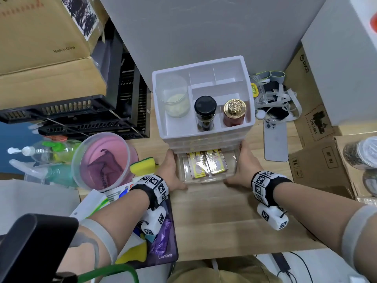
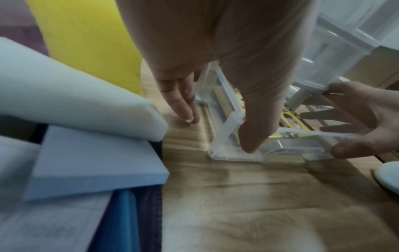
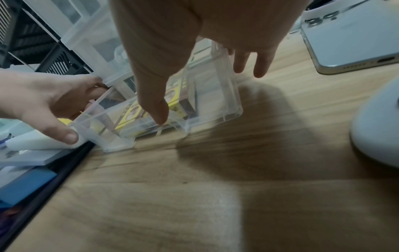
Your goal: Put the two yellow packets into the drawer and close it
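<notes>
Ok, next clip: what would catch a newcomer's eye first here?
The clear drawer, pulled out at the bottom of the white organizer, with two yellow packets lying side by side inside. The left hand and right hand flank it, thumbs at its front corners. On the table's left, a pink-tinted bowl stands out.

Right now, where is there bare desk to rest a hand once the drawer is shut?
Bare wood lies in front of the clear drawer, between the Lenovo mouse pad and the cardboard box. Left is crowded: pink-lidded tub, sponge, papers. Right holds a phone.
</notes>
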The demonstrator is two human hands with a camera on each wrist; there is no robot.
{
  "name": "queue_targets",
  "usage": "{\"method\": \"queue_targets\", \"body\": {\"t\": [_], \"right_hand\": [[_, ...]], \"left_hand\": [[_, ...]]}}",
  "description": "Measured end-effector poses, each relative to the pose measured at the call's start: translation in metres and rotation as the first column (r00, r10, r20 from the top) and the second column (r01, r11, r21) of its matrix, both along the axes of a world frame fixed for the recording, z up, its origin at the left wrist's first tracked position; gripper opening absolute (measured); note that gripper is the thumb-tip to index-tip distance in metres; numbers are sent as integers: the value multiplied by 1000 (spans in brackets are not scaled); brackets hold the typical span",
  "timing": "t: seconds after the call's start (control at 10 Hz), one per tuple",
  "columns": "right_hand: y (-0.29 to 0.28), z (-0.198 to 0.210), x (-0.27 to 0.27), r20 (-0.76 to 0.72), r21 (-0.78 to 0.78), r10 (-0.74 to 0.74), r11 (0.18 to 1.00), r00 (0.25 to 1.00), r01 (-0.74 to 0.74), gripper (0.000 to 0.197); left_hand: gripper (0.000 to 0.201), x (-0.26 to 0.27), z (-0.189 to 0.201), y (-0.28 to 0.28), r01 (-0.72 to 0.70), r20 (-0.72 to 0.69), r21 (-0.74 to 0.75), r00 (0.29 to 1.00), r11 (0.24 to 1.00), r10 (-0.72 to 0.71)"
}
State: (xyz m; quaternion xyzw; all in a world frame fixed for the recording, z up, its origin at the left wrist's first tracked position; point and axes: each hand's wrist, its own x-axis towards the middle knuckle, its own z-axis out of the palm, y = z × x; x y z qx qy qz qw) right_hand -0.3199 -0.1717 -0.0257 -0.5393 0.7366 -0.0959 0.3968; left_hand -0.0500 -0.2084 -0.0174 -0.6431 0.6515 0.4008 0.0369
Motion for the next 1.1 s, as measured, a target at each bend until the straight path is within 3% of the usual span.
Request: {"method": "queue_targets", "body": {"t": [0.2, 0.4, 0.5, 0.8, 1.1], "right_hand": [[-14, 2, -3, 31, -3, -110, 994, 993, 110, 119], [-38, -4, -3, 57, -89, -205, 974, 977, 209, 86], [-45, -11, -6, 32, -136, -222, 965, 974, 225, 76], [-48, -9, -3, -132, -126, -212, 972, 968, 196, 73], [-33, 14, -17, -26, 24, -305, 952, 952, 306, 53]], "left_hand": [[112, 3, 2, -17, -37, -37, -70, 999, 997, 35], [59, -4, -6, -37, -178, -23, -152, 984, 972, 177], [42, -8, -4, -42, -226, -33, -220, 974, 949, 224], [43, -7, -4, -46, -163, -32, -212, 987, 964, 160], [47, -10, 15, -25, -268, 50, -23, 962, 963, 269]]}}
